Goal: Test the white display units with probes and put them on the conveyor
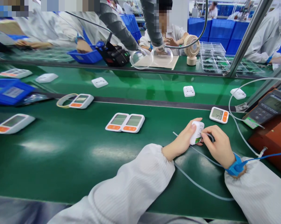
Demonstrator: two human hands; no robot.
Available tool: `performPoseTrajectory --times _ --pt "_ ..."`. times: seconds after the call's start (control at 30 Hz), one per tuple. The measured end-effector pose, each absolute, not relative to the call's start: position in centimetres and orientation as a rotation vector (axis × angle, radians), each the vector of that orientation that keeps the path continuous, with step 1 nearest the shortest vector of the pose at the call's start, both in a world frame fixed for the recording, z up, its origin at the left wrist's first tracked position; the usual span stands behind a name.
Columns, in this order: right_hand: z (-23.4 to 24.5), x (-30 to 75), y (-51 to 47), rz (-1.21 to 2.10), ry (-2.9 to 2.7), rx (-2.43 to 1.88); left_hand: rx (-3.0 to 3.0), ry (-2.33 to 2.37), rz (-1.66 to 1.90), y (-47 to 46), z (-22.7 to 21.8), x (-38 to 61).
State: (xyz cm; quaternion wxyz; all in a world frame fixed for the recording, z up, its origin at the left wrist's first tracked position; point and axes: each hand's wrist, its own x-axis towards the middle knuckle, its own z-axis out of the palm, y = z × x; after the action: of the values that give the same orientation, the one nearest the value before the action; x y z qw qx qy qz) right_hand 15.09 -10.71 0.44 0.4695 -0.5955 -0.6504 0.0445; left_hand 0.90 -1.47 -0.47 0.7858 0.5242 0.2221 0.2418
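Note:
My left hand (181,141) is closed around a small white blood pressure monitor (196,132), tilted up with its back or side towards me. A green patch shows at its lower end. At the monitor's right side, my right hand (219,144) pinches a thin clear air tube (210,136); whether the tube's end is inside the monitor is hidden by the fingers. A blue wrist strap (236,166) with a cord is on my right wrist. Just beyond my hands lies another monitor (219,115) with its display lit.
Two monitors (125,123) lie side by side mid-table, another (13,123) at left, and one (81,101) by a tape roll (66,100). White units sit on the green belt (140,84). At right, a handheld meter (268,107) rests on an orange-brown box (273,140). People work beyond.

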Motion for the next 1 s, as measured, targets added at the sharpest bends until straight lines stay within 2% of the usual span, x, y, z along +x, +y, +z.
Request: performPoseTrajectory --times 1.0 --pt "0.64 14.85 -10.94 0.05 -1.643 -1.366 1.492 0.457 0.456 -2.03 0.09 0.38"
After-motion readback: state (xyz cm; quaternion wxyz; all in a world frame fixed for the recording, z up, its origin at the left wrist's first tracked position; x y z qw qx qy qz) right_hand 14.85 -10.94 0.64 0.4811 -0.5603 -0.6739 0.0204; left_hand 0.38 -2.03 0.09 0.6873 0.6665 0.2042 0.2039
